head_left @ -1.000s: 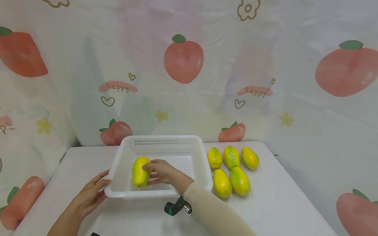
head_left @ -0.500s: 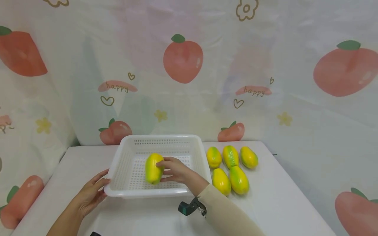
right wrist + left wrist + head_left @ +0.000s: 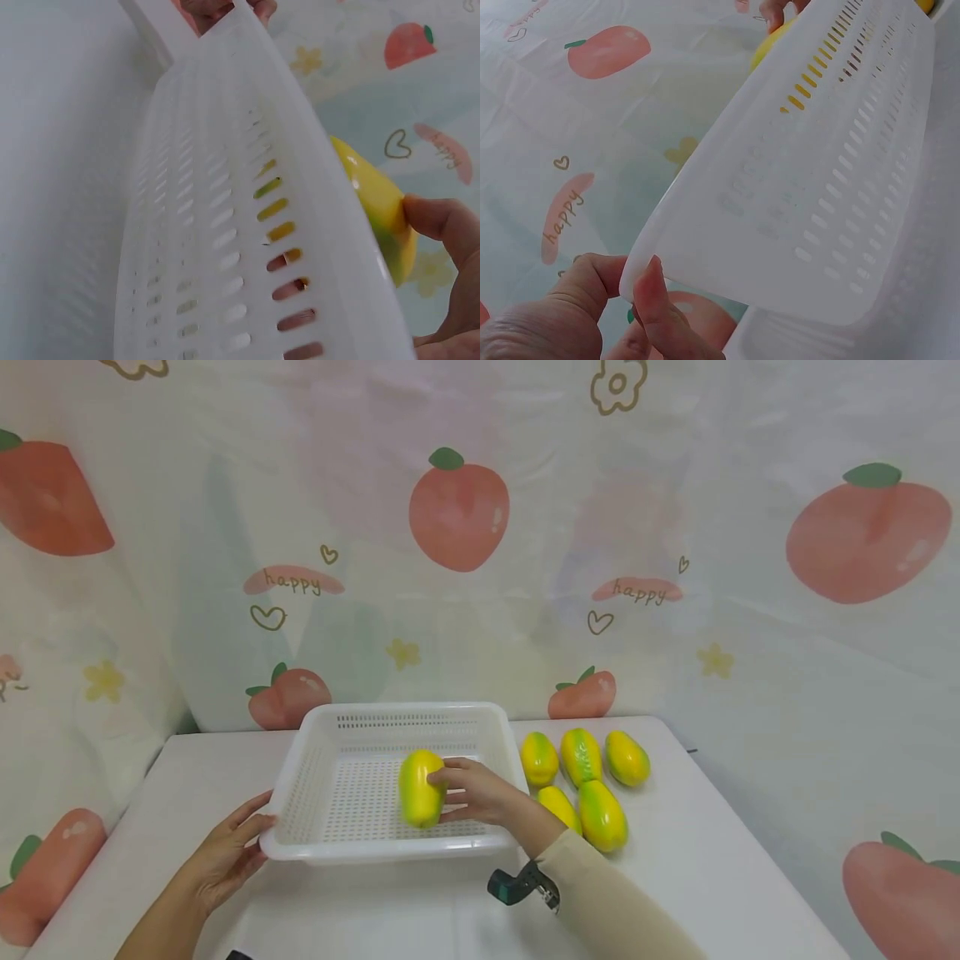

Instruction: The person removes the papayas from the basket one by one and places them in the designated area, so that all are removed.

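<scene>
In the head view a white slotted plastic basket (image 3: 315, 850) sits on the table. My left hand (image 3: 231, 852) pinches its near left corner; the left wrist view shows thumb and fingers (image 3: 654, 300) on either side of the rim. Over the basket's right part, my right hand (image 3: 480, 795) holds a yellow-green papaya (image 3: 422, 789), thumb on its near face and fingers along its right side. In the right wrist view that papaya (image 3: 379, 210) shows above the rim and through the slots. Whether it touches the basket floor, I cannot tell.
Several more papayas (image 3: 603, 815) lie on the white table (image 3: 697, 868) just right of the basket, one partly behind the right forearm. A fruit-print cloth (image 3: 480, 635) hangs behind and at the sides. Dark wrist gear (image 3: 517, 885) hangs below my right wrist.
My right hand has carried the papaya rightward across the basket, from its left part to right of the middle. The left hand stays at the corner. The head view has shifted slightly.
</scene>
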The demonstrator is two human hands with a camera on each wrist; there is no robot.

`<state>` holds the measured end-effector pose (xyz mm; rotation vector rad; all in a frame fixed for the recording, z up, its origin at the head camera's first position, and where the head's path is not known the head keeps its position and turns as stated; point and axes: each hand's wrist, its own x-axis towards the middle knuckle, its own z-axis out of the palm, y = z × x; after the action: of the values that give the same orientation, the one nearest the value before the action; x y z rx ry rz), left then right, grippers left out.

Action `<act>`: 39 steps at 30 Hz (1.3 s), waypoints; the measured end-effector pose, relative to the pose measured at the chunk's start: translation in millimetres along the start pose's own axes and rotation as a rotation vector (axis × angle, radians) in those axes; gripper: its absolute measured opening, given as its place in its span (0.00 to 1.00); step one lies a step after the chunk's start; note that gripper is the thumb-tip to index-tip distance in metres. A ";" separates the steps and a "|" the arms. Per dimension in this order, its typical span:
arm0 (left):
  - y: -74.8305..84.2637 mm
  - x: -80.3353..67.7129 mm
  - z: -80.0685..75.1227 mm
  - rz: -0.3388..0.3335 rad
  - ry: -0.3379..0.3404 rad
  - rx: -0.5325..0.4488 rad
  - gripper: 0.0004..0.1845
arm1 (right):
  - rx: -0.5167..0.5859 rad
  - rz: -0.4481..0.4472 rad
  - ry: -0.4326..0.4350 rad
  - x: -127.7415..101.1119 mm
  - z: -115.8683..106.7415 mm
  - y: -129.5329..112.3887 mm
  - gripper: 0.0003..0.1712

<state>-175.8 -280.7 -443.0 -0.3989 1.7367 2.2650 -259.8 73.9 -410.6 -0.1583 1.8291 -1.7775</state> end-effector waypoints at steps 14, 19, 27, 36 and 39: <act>-0.6 -0.9 -0.9 -0.010 -0.007 -0.031 0.18 | 0.024 0.037 0.036 -26.1 -25.0 -10.1 0.39; -1.4 -1.6 -1.8 -0.005 -0.019 -0.050 0.18 | 0.016 0.047 0.019 -36.4 -30.9 -16.2 0.38; -2.5 -0.5 -1.2 0.001 -0.025 -0.028 0.17 | 0.004 0.076 0.026 -54.7 -44.4 -25.7 0.39; -1.8 -1.2 0.3 0.003 -0.018 -0.035 0.18 | -0.062 0.092 0.053 -67.7 -57.0 -39.2 0.42; -2.0 -1.4 0.0 0.007 -0.014 -0.034 0.19 | -0.065 0.093 0.062 -73.4 -62.6 -41.6 0.41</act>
<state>-173.8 -280.3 -444.3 -0.3832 1.6971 2.2996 -241.6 158.7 -351.4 -0.0424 1.9073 -1.6780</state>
